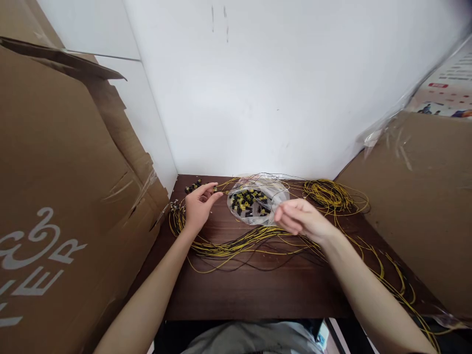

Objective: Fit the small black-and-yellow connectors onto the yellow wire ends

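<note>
My left hand [199,206] is at the left of the bag, thumb and index finger in a loose pinch. A small yellow-and-black connector [215,189] shows between their tips, and yellow wires run off to the right there. My right hand [300,219] hangs at the bag's right edge, its fingers curled together. A thin black wire [272,200] loops down to those fingertips; the exact grip is hidden. Between both hands sits a clear plastic bag [282,189], open, with many black and yellow connectors [245,200] inside.
A long bundle of yellow and black wires [236,247] crosses the dark brown table [250,295]. Another coil [326,194] lies at the back right. Several connectors [192,186] rest at the back left. Cardboard walls [73,162] flank both sides; a white wall [243,98] stands behind.
</note>
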Demonstrator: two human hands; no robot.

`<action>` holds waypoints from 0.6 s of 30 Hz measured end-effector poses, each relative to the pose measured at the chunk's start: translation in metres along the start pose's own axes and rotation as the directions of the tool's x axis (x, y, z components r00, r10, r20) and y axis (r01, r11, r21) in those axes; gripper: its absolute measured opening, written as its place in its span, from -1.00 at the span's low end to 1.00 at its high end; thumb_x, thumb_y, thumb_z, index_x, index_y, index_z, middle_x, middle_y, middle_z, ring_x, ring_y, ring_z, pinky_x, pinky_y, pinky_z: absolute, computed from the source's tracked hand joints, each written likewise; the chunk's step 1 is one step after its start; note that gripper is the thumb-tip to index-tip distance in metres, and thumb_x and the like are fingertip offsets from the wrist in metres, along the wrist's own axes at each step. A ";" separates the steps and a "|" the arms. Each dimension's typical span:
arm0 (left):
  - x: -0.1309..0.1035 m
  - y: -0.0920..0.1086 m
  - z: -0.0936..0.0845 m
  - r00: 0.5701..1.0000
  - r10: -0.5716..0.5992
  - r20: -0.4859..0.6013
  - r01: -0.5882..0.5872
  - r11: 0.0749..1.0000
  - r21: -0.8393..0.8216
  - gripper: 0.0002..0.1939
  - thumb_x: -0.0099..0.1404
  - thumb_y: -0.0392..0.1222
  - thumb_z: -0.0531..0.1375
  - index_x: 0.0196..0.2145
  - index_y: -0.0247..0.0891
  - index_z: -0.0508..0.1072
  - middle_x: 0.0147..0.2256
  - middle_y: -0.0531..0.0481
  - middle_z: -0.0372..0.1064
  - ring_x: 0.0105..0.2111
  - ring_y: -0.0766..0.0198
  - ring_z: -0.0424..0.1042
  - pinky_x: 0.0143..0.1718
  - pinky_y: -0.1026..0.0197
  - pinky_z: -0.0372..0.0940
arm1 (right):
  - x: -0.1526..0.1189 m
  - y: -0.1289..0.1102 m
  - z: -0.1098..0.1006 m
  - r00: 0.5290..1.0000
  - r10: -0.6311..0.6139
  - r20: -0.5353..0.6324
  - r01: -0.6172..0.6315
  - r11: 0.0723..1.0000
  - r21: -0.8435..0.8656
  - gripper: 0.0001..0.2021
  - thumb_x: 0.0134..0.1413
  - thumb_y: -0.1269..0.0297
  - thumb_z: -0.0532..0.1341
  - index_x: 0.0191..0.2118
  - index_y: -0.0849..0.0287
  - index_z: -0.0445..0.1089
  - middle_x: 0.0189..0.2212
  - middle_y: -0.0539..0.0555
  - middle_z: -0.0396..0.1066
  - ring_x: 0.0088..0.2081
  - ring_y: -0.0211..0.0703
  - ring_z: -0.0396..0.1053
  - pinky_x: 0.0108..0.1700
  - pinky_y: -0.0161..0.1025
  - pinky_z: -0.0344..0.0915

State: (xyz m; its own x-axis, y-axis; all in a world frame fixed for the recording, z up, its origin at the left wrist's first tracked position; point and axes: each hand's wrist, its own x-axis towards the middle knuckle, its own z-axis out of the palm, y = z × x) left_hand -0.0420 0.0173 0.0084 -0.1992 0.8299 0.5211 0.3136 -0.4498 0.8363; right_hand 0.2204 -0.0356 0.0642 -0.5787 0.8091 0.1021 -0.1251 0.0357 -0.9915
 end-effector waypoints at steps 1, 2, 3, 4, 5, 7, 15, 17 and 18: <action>0.003 -0.003 -0.003 0.999 0.003 -0.035 -0.002 0.999 0.036 -0.66 0.05 -0.06 0.30 -0.23 -0.29 0.54 -0.47 0.03 0.35 -0.52 0.39 0.22 -0.48 0.33 0.17 | -0.005 -0.010 -0.006 0.999 -0.041 -0.029 0.041 0.999 0.009 -0.73 0.14 0.11 0.14 -0.39 0.18 0.47 -0.81 -0.18 -0.03 -0.73 -0.40 -0.06 -0.58 -0.34 -0.05; 0.005 -0.006 -0.005 0.997 0.010 -0.078 -0.004 0.997 0.075 -0.66 0.06 -0.06 0.29 -0.23 -0.30 0.54 -0.48 0.03 0.35 -0.53 0.39 0.21 -0.48 0.32 0.16 | -0.009 -0.020 -0.012 0.994 -0.074 -0.075 0.074 0.997 -0.001 -0.76 0.13 0.13 0.16 -0.39 0.16 0.46 -0.81 -0.20 -0.06 -0.74 -0.41 -0.09 -0.57 -0.33 -0.06; 0.008 -0.010 -0.007 0.994 0.018 -0.112 -0.004 0.993 0.118 -0.66 0.06 -0.05 0.28 -0.23 -0.31 0.54 -0.49 0.03 0.35 -0.55 0.40 0.19 -0.47 0.31 0.16 | -0.014 -0.030 -0.019 0.985 -0.107 -0.135 0.105 0.994 -0.020 -0.78 0.12 0.13 0.17 -0.39 0.13 0.46 -0.82 -0.21 -0.10 -0.74 -0.42 -0.13 -0.56 -0.33 -0.08; 0.010 -0.012 -0.009 0.990 0.022 -0.142 0.001 0.987 0.161 -0.66 0.07 -0.05 0.27 -0.22 -0.31 0.53 -0.49 0.03 0.35 -0.57 0.40 0.16 -0.48 0.31 0.15 | -0.018 -0.041 -0.027 0.970 -0.132 -0.204 0.123 0.991 -0.057 -0.78 0.10 0.11 0.18 -0.40 0.12 0.46 -0.82 -0.21 -0.13 -0.74 -0.42 -0.16 -0.56 -0.32 -0.09; 0.012 -0.015 -0.012 0.986 0.021 -0.164 0.012 0.979 0.203 -0.65 0.07 -0.06 0.27 -0.22 -0.32 0.53 -0.50 0.03 0.36 -0.58 0.41 0.15 -0.48 0.31 0.14 | -0.023 -0.052 -0.034 0.951 -0.156 -0.269 0.130 0.985 -0.110 -0.79 0.08 0.11 0.19 -0.41 0.11 0.45 -0.82 -0.21 -0.14 -0.73 -0.41 -0.17 -0.55 -0.31 -0.10; 0.015 -0.018 -0.017 0.981 0.016 -0.193 0.040 0.959 0.282 -0.64 0.08 -0.06 0.26 -0.21 -0.33 0.52 -0.50 0.03 0.37 -0.59 0.40 0.15 -0.48 0.31 0.14 | -0.032 -0.071 -0.050 0.908 -0.162 -0.388 0.067 0.967 -0.245 -0.81 0.00 0.10 0.25 -0.43 0.11 0.45 -0.81 -0.19 -0.13 -0.71 -0.39 -0.17 -0.55 -0.29 -0.11; 0.018 -0.019 -0.027 0.987 -0.010 -0.159 0.096 0.836 0.540 -0.66 0.15 -0.10 0.23 -0.13 -0.27 0.50 -0.34 -0.07 0.49 -0.38 0.20 0.40 -0.32 0.23 0.21 | -0.032 -0.084 -0.107 0.522 -0.401 -0.753 -0.446 0.624 -0.642 -0.74 -0.08 0.11 0.27 -0.34 0.23 0.49 -0.60 0.02 0.26 -0.55 -0.30 0.13 -0.46 -0.25 0.05; 0.016 -0.018 -0.026 0.993 0.002 -0.115 0.071 0.774 0.629 -0.66 0.17 -0.10 0.21 -0.09 -0.22 0.49 -0.31 -0.09 0.49 -0.29 0.13 0.40 -0.30 0.19 0.20 | -0.020 -0.069 -0.118 0.547 -0.444 -0.709 -0.624 0.349 -0.700 -0.70 0.01 0.09 0.20 -0.34 0.26 0.50 -0.51 0.13 0.36 -0.44 -0.17 0.26 -0.33 -0.19 0.15; 0.015 -0.019 -0.025 0.996 0.015 -0.084 0.046 0.738 0.674 -0.67 0.19 -0.10 0.20 -0.09 -0.20 0.48 -0.29 -0.09 0.49 -0.26 0.10 0.39 -0.30 0.18 0.19 | -0.013 -0.060 -0.122 0.585 -0.450 -0.675 -0.682 0.178 -0.709 -0.65 0.04 0.05 0.16 -0.36 0.27 0.52 -0.45 0.19 0.39 -0.36 -0.08 0.29 -0.28 -0.14 0.17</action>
State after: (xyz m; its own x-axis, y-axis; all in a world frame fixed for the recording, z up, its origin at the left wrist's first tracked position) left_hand -0.0744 0.0300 0.0050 -0.2719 0.7925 0.5459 0.8476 -0.0714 0.5259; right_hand 0.3339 0.0232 0.1126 0.2619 0.8530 0.4515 0.9441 -0.1295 -0.3030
